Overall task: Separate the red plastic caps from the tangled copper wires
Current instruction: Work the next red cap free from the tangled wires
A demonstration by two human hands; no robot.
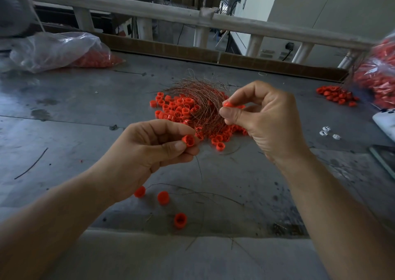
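A tangle of thin copper wires [198, 96] lies on a heap of red plastic caps [175, 108] in the middle of the grey table. My left hand [149, 149] pinches one red cap [188, 140] between thumb and fingers, in front of the heap. Raised just right of the tangle, my right hand [265, 119] pinches another red cap [228, 104] at its fingertips. Three loose caps lie near me: the first cap [140, 191], the second cap [163, 197] and the third cap [180, 220]. Stray wires [192, 192] trail across the table near them.
A clear plastic bag [57, 51] holding red caps lies at the far left. Another bag of caps [378, 74] sits at the right edge with a small pile of caps [335, 94] beside it. Small white pieces [327, 131] lie to the right. A white railing [192, 19] runs behind the table.
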